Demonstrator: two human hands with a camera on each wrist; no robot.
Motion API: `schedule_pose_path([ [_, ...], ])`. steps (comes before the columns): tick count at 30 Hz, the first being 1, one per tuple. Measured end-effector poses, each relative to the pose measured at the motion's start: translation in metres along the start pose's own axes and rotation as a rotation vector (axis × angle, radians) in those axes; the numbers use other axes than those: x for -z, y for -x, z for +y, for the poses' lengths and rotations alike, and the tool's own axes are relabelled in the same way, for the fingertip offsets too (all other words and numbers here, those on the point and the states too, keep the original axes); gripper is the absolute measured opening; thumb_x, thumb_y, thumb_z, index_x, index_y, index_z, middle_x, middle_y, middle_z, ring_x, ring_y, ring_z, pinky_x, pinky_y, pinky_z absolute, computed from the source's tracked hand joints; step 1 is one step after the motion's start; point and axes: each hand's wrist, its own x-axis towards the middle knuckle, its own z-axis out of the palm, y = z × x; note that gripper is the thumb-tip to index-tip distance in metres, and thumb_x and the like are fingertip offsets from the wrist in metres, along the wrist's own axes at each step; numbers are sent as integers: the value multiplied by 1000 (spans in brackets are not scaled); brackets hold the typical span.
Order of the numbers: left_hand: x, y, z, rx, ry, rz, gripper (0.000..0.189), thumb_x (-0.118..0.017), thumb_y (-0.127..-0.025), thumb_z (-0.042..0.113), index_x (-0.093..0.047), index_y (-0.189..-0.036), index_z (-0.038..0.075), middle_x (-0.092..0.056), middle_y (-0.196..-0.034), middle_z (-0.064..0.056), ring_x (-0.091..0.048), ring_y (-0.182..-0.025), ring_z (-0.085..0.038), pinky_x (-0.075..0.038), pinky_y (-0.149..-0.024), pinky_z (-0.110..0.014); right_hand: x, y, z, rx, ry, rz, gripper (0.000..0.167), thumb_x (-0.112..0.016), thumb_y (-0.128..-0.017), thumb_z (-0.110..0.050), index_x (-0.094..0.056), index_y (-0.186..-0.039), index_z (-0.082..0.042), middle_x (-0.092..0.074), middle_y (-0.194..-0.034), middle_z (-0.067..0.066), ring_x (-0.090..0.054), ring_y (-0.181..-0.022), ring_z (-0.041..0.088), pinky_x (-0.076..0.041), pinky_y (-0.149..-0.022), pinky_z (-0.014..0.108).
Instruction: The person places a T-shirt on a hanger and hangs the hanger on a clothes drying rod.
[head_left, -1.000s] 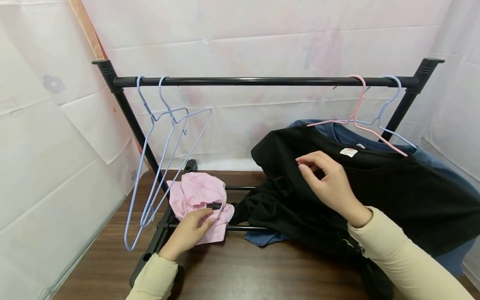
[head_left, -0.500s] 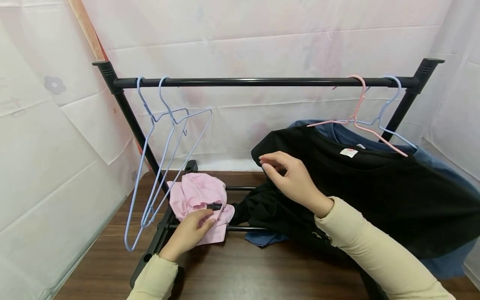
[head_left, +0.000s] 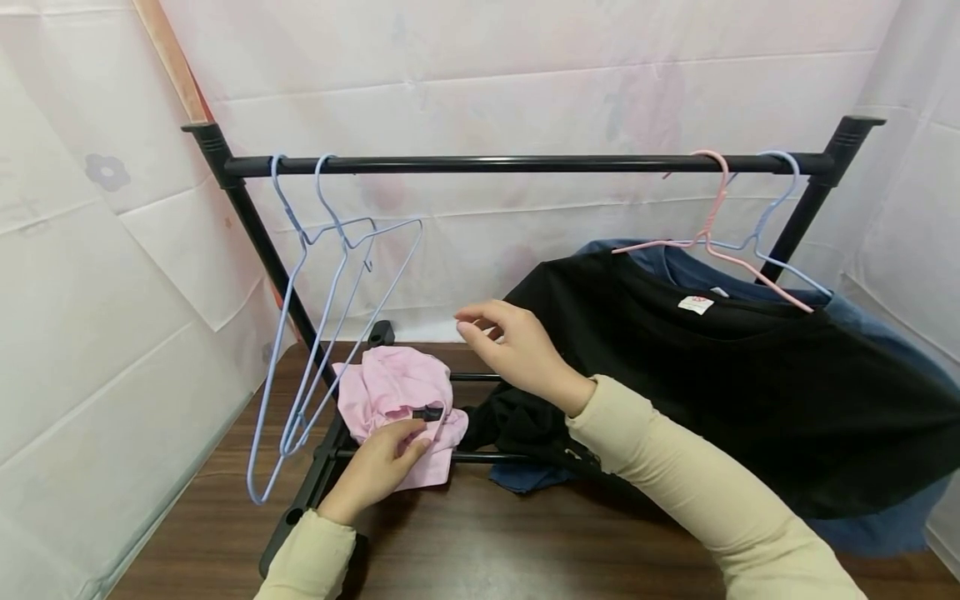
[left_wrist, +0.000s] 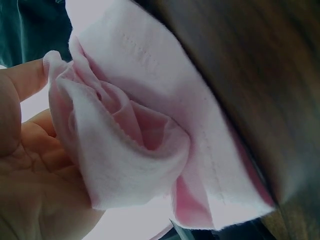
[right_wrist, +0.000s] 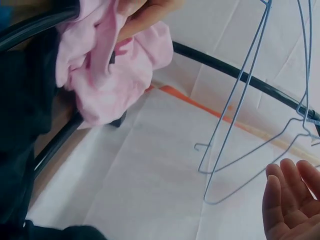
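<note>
A crumpled pink garment (head_left: pixel 401 375) lies over the lower bars at the rack's left foot. My left hand (head_left: pixel 381 462) pinches its near edge, and in the left wrist view the thumb and fingers hold a fold of pink cloth (left_wrist: pixel 130 165). My right hand (head_left: pixel 521 350) is in the air, fingers loosely bent and holding nothing, to the left of the black shirt (head_left: pixel 712 400). In the right wrist view, that right hand (right_wrist: pixel 295 200) appears below two blue wire hangers (right_wrist: pixel 230 125) that carry no clothes.
The black rail (head_left: pixel 510 164) spans the top of the rack. At its right end the black shirt hangs on a pink hanger (head_left: pixel 708 237), with a blue shirt (head_left: pixel 885 317) on a blue hanger behind. Black cloth (head_left: pixel 517 421) bunches over the lower bars above the brown tabletop (head_left: pixel 480 542).
My right hand has moved left, away from the front of the black shirt and toward the middle of the rack. The left hand keeps its hold on the pink garment.
</note>
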Motion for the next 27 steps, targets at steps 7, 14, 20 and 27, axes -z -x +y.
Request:
schedule_pose_path([
  [7, 0, -1, -1, -6, -6, 0, 33, -64, -95, 23, -67, -122, 4, -68, -122, -12, -64, -107, -25, -49, -98, -49, -20, -22, -9, 32, -12, -33, 26, -59, -99, -24, -70, -118, -10, -71, -113, 3, -64, -97, 14, -53, -79, 21],
  [14, -1, -2, -4, -13, -10, -2, 33, -65, -95, 23, -67, -122, 4, -70, -117, -10, -61, -93, -17, -52, -92, -46, -41, -41, -21, 62, -32, -67, 25, -59, -98, -23, -71, -117, -9, -71, -113, 3, -66, -95, 14, -52, -76, 17],
  [20, 0, -2, -4, 9, 3, -24, 35, -64, -95, 24, -66, -124, 4, -69, -116, -9, -58, -89, -14, -52, -86, -41, -56, -53, -34, 30, -66, -121, 28, -57, -100, -28, -70, -118, -11, -71, -113, 2, -66, -94, 13, -51, -75, 18],
  [27, 1, -2, -5, -24, 11, -8, 34, -64, -96, 23, -66, -123, 3, -70, -116, -9, -59, -90, -13, -51, -85, -42, -72, -61, -46, -44, -135, -155, 33, -54, -100, -38, -70, -118, -15, -71, -108, -4, -62, -93, 4, -49, -80, 18],
])
